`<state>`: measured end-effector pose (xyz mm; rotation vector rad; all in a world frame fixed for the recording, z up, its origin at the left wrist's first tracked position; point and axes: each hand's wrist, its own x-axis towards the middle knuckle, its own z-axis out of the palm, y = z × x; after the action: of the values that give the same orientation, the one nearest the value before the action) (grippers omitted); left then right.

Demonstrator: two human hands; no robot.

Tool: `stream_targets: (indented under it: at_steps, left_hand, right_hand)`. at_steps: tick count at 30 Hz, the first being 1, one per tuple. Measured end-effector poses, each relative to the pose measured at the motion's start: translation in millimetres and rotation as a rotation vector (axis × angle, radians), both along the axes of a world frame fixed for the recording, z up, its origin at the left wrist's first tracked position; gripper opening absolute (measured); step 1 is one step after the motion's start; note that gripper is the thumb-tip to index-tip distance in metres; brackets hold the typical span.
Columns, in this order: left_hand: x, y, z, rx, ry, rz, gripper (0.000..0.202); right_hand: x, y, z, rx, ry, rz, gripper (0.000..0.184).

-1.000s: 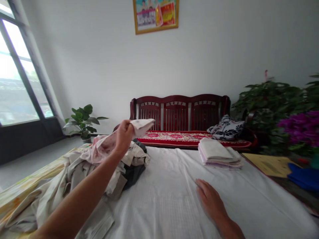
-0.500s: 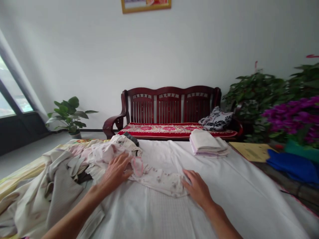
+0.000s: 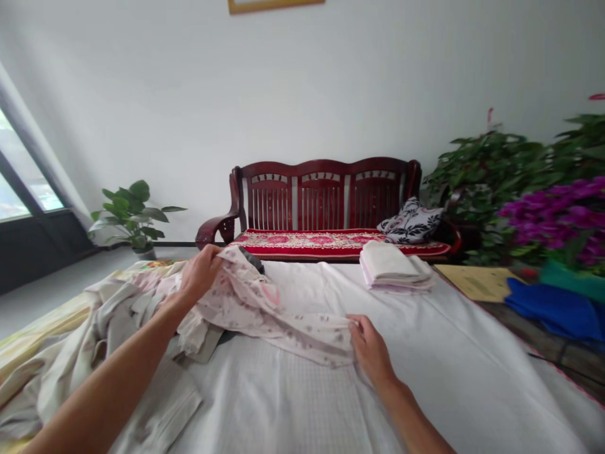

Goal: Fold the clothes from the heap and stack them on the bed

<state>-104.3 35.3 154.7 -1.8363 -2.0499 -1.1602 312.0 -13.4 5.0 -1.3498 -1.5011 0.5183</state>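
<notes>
My left hand (image 3: 201, 272) is closed on one end of a pale pink patterned garment (image 3: 278, 315) and holds it up above a heap of unfolded clothes (image 3: 108, 315). My right hand (image 3: 370, 346) pinches the garment's other end low over the white sheet (image 3: 331, 397). The cloth hangs stretched between both hands. A folded stack of laundry (image 3: 394, 266) lies at the far side of the sheet, beyond my right hand.
A dark red wooden bench (image 3: 326, 208) with a red cushion and a patterned pillow (image 3: 410, 222) stands behind the sheet. Potted plants with purple flowers (image 3: 553, 208) and a blue cloth (image 3: 558, 309) are at the right. A small green plant (image 3: 130, 214) stands at the left by the window.
My left hand pulled the pink garment off the heap, laid it down, then lifted its left end again. My right hand moved onto the garment's right end and gripped it.
</notes>
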Motion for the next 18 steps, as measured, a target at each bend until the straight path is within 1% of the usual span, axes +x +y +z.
stream_targets:
  at_steps: [2,3,4,5,6,7,8,9,10,11,12,13,14,15,16,17,18]
  left_hand:
    - [11.9,-1.2,16.5,0.185,-0.295,0.013,0.029]
    - [20.0,-2.8,23.7,0.248,-0.44,-0.018,0.031]
    - [29.1,-5.1,29.2,0.275,-0.569,-0.076,0.033]
    - [38.8,-8.4,32.1,0.255,-0.665,-0.164,0.034]
    - [48.7,-12.5,31.7,0.177,-0.716,-0.279,0.035]
    - [58.0,-17.4,27.8,0.043,-0.718,-0.41,0.035]
    - [66.4,-22.6,20.2,-0.132,-0.672,-0.544,0.034]
    - [73.4,-27.9,9.5,-0.316,-0.582,-0.665,0.033]
    - [78.6,-32.7,-3.6,-0.488,-0.469,-0.761,0.032]
    - [81.9,-36.7,-18.3,-0.605,-0.357,-0.811,0.031]
    - [83.3,-39.5,-33.3,-0.665,-0.253,-0.823,0.031]
    - [83.0,-40.9,-47.8,-0.687,-0.165,-0.808,0.031]
    - [81.4,-40.9,-61.0,-0.679,-0.098,-0.774,0.031]
    - [78.8,-39.6,-72.5,-0.655,-0.044,-0.735,0.033]
    - [75.6,-37.5,-82.0,-0.624,-0.001,-0.691,0.037]
    - [72.1,-34.8,-89.5,-0.587,0.038,-0.645,0.041]
    - [68.9,-31.9,-95.2,-0.553,0.076,-0.601,0.047]
  right_hand:
    - [12.8,6.5,10.2,-0.027,0.429,-0.077,0.023]
    - [23.6,11.2,17.0,-0.019,0.636,-0.125,0.022]
    - [37.5,16.6,23.9,0.001,0.834,-0.175,0.021]
    - [54.1,22.1,30.0,0.027,0.983,-0.235,0.019]
    - [72.4,27.2,34.4,0.065,1.094,-0.316,0.017]
    - [91.5,31.4,36.5,0.087,1.189,-0.404,0.013]
    - [109.9,34.2,36.0,0.075,1.248,-0.488,0.01]
    - [126.4,35.3,32.9,0.054,1.261,-0.566,0.01]
    - [140.0,34.6,27.9,0.044,1.222,-0.646,0.014]
    - [149.9,32.4,21.8,0.047,1.116,-0.732,0.021]
    - [155.8,29.0,15.5,0.058,0.941,-0.796,0.029]
    - [157.6,25.1,9.9,0.07,0.712,-0.834,0.037]
    - [155.5,21.2,5.6,0.081,0.459,-0.836,0.043]
    - [150.0,17.9,2.8,0.09,0.218,-0.795,0.045]
    - [141.6,15.5,1.5,0.096,0.021,-0.72,0.045]
    - [130.9,14.3,1.2,0.105,-0.123,-0.626,0.043]
    - [118.5,14.0,1.6,0.125,-0.222,-0.517,0.04]
